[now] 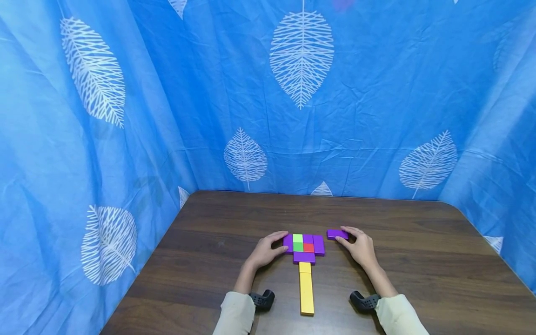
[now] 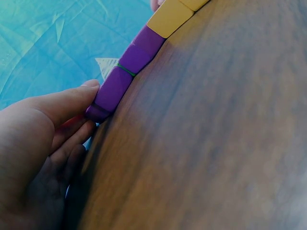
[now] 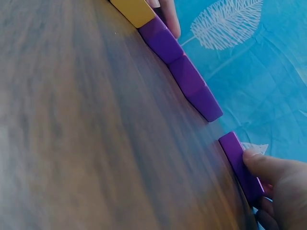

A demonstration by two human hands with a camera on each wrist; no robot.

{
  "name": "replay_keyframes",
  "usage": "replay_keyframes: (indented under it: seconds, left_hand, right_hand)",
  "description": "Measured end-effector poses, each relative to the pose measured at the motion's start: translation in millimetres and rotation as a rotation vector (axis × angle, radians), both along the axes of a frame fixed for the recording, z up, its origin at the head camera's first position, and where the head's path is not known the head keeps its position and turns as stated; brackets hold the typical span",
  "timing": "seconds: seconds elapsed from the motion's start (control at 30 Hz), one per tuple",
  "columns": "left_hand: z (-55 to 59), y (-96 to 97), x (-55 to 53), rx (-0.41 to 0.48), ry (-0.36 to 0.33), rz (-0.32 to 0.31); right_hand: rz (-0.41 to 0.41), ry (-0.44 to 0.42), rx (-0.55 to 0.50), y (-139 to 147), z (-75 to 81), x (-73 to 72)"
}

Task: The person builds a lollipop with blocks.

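On the wooden table, flat coloured blocks form a flower-like figure. Its head has a lime block [image 1: 298, 238], a green block [image 1: 298, 247], a red block [image 1: 308, 247] and several purple blocks, one of them the lower purple block [image 1: 304, 257]. My left hand [image 1: 264, 250] holds the left purple block [image 1: 287, 243] between thumb and fingers at the figure's left side. To the right, apart from the figure, a single purple block [image 3: 241, 167] is pinched between thumb and fingers of my right hand [image 1: 361, 247]. Yellow blocks [image 1: 307, 293] run down as a stem.
The brown wooden table [image 1: 201, 242] reaches back to a blue curtain [image 1: 356, 102] with white leaf prints. Black wrist devices sit on the left wrist strap [image 1: 263, 301] and right wrist strap [image 1: 364, 302], either side of the yellow stem.
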State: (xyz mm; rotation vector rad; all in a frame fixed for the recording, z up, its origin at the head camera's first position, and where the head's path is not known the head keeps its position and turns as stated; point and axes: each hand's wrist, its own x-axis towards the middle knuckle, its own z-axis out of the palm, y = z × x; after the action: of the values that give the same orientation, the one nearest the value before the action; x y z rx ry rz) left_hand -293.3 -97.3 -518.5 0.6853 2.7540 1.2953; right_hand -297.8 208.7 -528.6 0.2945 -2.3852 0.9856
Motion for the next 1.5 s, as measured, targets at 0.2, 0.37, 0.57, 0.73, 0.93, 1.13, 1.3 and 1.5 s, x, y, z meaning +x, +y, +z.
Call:
replay_keyframes:
  seconds: [0.2,0.37,0.57,0.73,0.93,1.13,1.3,1.5]
  left_hand:
    - [1.4,-0.7,0.8,0.0,0.004,-0.001]
    - [2.3,-1.1,1.5,0.003,0.006,-0.003]
    - [1.8,-0.9,1.8,0.003,0.019,-0.009]
    - [1.2,-0.2,1.5,0.009,0.008,-0.003]
    - [1.3,-0.6,0.7,0.012,0.028,-0.013]
    - [1.7,-0.6,0.2,0.01,0.033,-0.014]
    - [1.8,0.1,0.2,0.013,0.016,-0.006]
    - [1.7,1.3,0.4,0.01,0.004,0.001]
  right_hand:
    - [0.021,-0.028,0.049,3,1.6,-4.1]
    - [0.035,-0.075,0.047,0,4.3,-10.8]
    - [0.046,-0.11,0.032,-11,5.2,-19.1]
    - [0.067,-0.16,0.018,-25,7.8,-24.0]
    - [0.116,-0.208,0.054,-39,13.2,-27.5]
    - [0.156,-0.24,0.091,-48,17.0,-31.2]
    - [0.183,-0.258,0.103,-55,18.2,-32.8]
    - [0.197,-0.28,0.086,-63,19.4,-32.4]
